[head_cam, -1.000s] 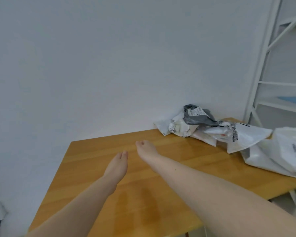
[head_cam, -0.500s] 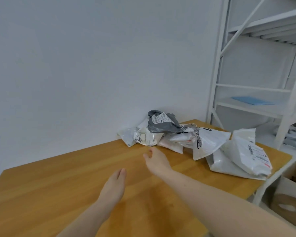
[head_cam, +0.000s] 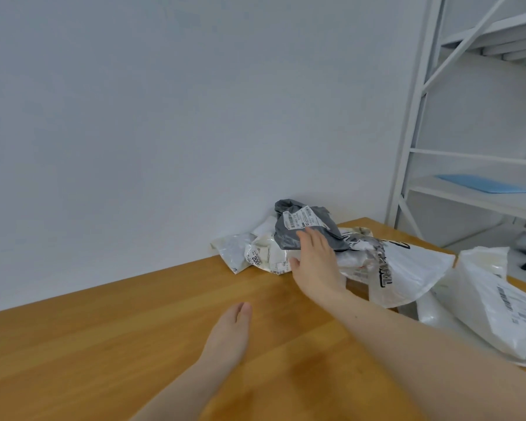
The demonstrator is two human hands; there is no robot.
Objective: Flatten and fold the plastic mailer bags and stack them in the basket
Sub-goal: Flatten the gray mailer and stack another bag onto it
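Note:
A heap of crumpled plastic mailer bags lies at the far right of the wooden table (head_cam: 104,344). On top sits a grey mailer (head_cam: 307,226) with a white label. Below it are white crumpled mailers (head_cam: 261,256), a white bag with black lettering (head_cam: 407,268), and a larger white mailer (head_cam: 492,302) at the right edge. My right hand (head_cam: 315,259) reaches over the heap with straight fingers, fingertips on the grey mailer. My left hand (head_cam: 230,335) lies flat over the tabletop, fingers together, holding nothing. No basket is in view.
A white wall stands right behind the table. A white metal shelf rack (head_cam: 413,123) stands at the right, with a blue sheet (head_cam: 483,186) on one shelf. Dark items lie low beside the rack.
My right hand has moved forward from the bare tabletop onto the grey mailer. The view has swung rightward and closer to the heap. My left hand has stayed over the table.

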